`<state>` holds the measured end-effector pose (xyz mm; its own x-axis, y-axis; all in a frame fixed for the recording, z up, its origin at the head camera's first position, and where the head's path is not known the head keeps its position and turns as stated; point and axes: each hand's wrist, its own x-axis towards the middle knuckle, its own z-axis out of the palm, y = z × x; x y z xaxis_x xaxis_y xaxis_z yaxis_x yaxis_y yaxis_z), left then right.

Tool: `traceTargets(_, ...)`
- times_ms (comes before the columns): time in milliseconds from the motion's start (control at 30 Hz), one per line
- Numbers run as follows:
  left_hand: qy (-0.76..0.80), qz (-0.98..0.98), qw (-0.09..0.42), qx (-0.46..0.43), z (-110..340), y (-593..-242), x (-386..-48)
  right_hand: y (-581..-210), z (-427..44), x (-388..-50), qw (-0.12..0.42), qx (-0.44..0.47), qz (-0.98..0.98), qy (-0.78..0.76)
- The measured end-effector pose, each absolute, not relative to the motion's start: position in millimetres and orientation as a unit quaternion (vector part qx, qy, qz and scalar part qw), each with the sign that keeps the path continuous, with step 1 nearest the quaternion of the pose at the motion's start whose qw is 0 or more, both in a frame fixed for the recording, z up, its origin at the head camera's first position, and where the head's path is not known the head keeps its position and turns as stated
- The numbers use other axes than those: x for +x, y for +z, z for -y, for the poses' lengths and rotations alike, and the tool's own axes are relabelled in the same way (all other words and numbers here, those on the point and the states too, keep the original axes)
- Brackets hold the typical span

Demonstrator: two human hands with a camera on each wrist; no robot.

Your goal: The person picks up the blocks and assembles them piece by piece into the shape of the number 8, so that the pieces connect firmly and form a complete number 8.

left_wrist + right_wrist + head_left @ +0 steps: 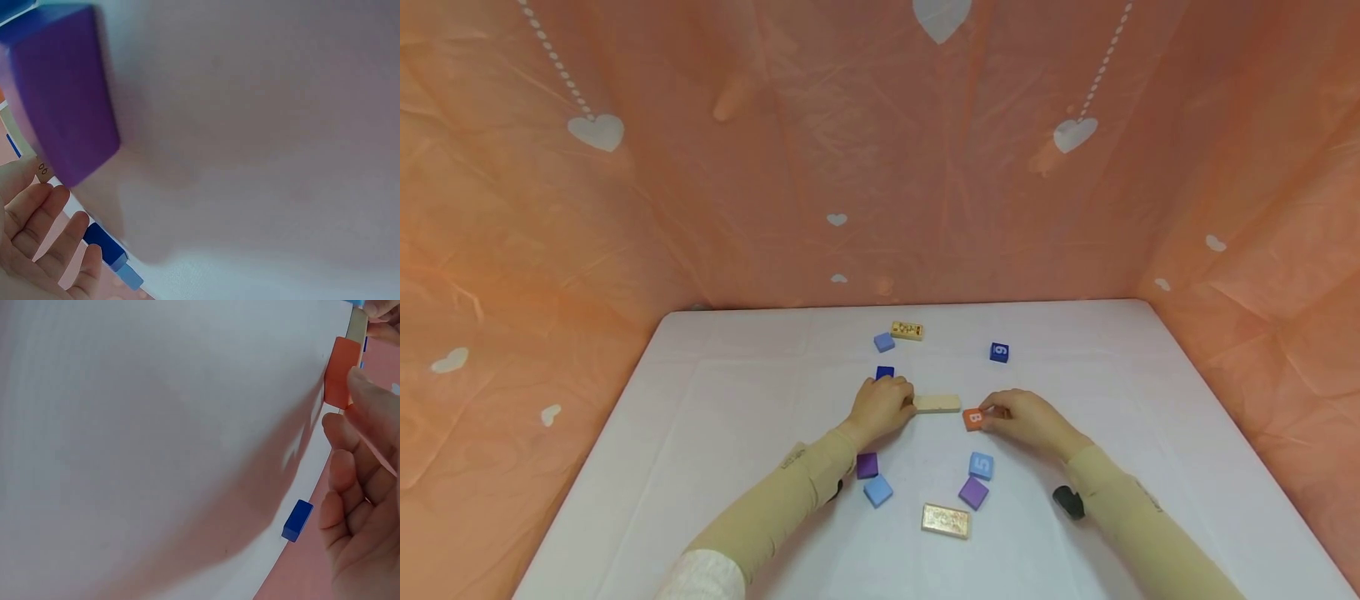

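Observation:
My left hand (883, 408) pinches the left end of a pale wooden block (937, 404) lying flat on the table. Small dark marks show on the bit of wood at its fingertips in the left wrist view. Just right of that block is an orange block (973, 418) with a white B; my right hand (1026, 419) holds it between thumb and fingers. In the right wrist view the thumb presses on the orange block (340, 373), beside the pale wood. Past the left hand's knuckles sits a dark blue block (885, 372), partly covered by the hand.
Nearer lie a dark purple block (867, 465), a light blue block (877, 491), a blue block with a 5 (981, 466), a purple block (973, 493) and a gold bar (946, 521). Farther back are a printed wooden block (907, 331), a periwinkle block (884, 342) and a dark blue numbered block (999, 352).

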<state>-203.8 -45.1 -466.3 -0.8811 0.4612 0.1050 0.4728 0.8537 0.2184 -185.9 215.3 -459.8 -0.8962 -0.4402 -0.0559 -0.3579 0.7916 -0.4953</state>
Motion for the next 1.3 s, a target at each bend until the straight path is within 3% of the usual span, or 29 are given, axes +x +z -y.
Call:
traceTargets(800,-0.118,0.963,0.018,-0.241,44.7,-467.4,-204.7,-459.8,-208.4,-185.1,0.06,-0.223,-0.944,-0.235)
traceTargets(1300,-0.128,0.962,0.013,-0.241,45.0,-465.9,-203.8,-453.5,-211.8,-194.1,0.044,-0.186,-0.957,-0.217)
